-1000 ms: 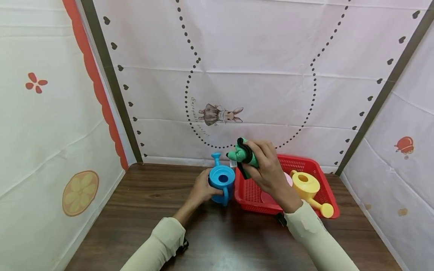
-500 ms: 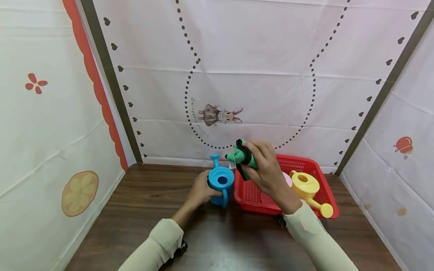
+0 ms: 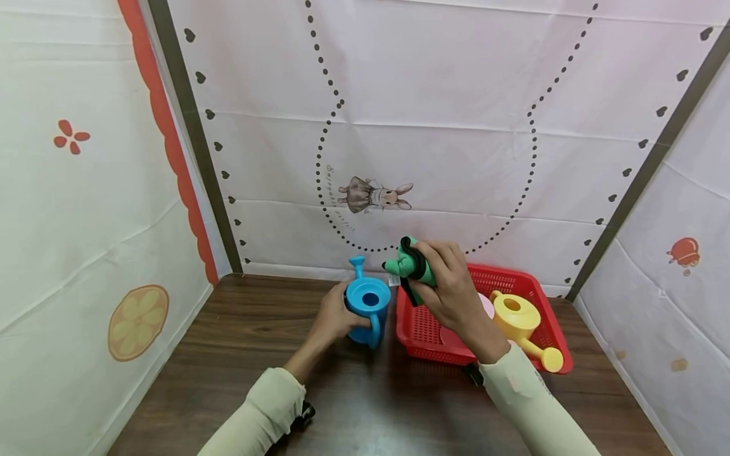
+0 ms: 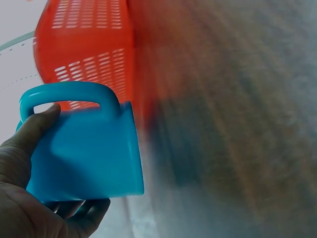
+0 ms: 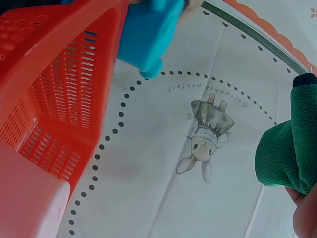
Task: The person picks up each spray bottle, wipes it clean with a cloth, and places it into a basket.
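My left hand [image 3: 333, 316] grips a blue watering can [image 3: 356, 291] by its side, thumb near the handle. The can stands upright just left of the red basket [image 3: 422, 354], with its spout toward the back wall. In the left wrist view the can's base [image 4: 137, 163] is apart from its blurred reflection on the table. My right hand [image 3: 450, 285] holds a bunched green cloth [image 3: 406, 265] with black edging above the basket's left part. Close up, the right wrist view shows the cloth's towel-like surface [image 5: 282, 153] and a dark tip.
In the basket lie a yellow watering can [image 3: 516, 316], its spout over the front rim, and a pink item [image 3: 450, 335] partly hidden by my right forearm. A printed fabric wall [image 3: 274, 234] rises behind the brown wooden table [image 3: 245, 354], and more fabric stands at both sides.
The blue watering can and my left hand have shifted slightly left, widening the gap to the basket. My right hand keeps the green cloth at nearly the same spot. The head view has shifted slightly.
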{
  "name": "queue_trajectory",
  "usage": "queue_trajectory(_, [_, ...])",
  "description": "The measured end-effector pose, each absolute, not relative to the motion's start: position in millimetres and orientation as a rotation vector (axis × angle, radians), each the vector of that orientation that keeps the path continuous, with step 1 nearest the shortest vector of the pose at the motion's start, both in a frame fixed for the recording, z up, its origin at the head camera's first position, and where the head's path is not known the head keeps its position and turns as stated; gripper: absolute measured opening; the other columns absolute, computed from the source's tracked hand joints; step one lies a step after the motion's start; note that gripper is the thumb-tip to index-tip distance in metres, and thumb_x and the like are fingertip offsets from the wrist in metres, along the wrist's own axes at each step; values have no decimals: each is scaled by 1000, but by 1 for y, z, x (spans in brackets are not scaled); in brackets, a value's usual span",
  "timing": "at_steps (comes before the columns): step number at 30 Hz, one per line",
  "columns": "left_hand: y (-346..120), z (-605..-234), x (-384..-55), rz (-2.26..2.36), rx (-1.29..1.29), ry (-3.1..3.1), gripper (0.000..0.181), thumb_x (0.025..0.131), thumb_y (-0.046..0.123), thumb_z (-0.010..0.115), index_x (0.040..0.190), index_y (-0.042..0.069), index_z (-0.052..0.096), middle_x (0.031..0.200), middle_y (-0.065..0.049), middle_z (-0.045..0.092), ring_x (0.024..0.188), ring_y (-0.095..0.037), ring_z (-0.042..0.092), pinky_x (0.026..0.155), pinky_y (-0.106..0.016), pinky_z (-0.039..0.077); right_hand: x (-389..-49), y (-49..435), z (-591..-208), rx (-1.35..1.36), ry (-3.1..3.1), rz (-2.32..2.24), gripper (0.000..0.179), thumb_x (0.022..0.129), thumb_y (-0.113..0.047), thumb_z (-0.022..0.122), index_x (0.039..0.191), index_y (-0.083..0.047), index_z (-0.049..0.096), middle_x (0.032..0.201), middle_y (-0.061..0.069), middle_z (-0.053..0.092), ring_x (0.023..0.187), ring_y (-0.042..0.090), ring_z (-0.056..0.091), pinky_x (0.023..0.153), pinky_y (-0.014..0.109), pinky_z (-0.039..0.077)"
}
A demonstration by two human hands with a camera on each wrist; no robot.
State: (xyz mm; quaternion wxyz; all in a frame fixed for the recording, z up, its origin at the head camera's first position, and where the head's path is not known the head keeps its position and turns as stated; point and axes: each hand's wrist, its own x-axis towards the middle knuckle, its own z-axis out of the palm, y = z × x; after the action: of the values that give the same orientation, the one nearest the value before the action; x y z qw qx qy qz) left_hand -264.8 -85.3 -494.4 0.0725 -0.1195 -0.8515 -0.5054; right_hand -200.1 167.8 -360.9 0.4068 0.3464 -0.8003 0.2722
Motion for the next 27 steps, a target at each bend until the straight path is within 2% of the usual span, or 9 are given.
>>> queue_trajectory(8, [-88,-467,-261,-1454,-373,-2488,89,69,16,107,146,0,65,143,-22,72,136,-43,67,120,-68,52,-199,167,-364,869,-2045,692,52,94,-4,80,145,-4,67,135,22,68,123,41,57,93,57,55])
queue_trajectory(19, [-85,-423,-241,-1450,-475,-2308,95,65,10,108,150,1,66,140,-23,72,131,-42,68,115,-64,56,-196,163,-361,872,-2054,699,53,94,-6,81,146,-5,67,136,21,69,124,40,58,94,57,56])
queue_trajectory(23, [-80,-408,-234,-1484,-521,-2228,97,65,9,108,152,5,65,139,-20,70,129,-40,69,111,-60,59,-195,162,-359,889,-2037,689,52,95,-9,81,144,-5,67,135,21,69,122,40,58,94,56,55])
queue_trajectory(27, [-75,-394,-228,-1473,-554,-2173,99,65,10,108,155,10,65,138,-18,69,127,-37,68,111,-60,58,-194,162,-356,890,-2031,680,51,96,-10,81,144,-3,67,134,22,69,121,40,58,95,56,55])
